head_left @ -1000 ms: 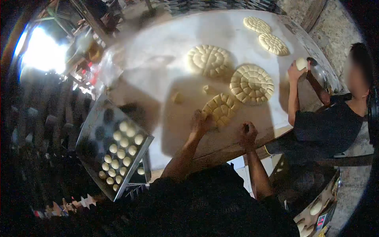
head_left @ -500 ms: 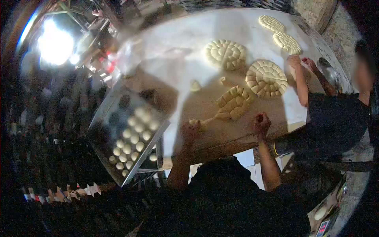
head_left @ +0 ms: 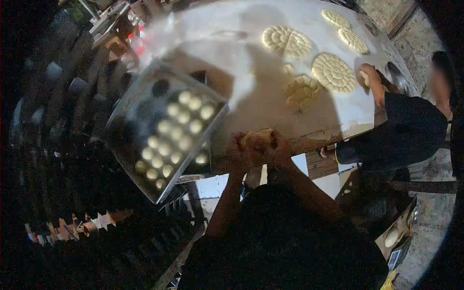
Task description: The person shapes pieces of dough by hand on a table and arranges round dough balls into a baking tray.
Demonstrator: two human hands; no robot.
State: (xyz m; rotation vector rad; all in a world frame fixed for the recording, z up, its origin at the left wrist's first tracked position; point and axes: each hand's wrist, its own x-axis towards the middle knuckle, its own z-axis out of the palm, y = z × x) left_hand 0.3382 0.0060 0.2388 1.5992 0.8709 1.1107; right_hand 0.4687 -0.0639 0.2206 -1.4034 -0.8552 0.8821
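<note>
Although both are dim, the left hand and right hand are closed on dough — held between them at the table's near edge (a cut round lies beyond, apart).

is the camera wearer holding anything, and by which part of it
A dough piece, apparently by its two ends: left grip at one, right grip at the other. The exact contact is too dark to see.

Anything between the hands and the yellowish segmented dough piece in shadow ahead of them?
Nothing visible: just shaded, smooth tabletop separates the left hand and right hand, which hold a yellowish dough strip, from that segmented piece. The rectangular metal tray sits left, off that path.
</note>
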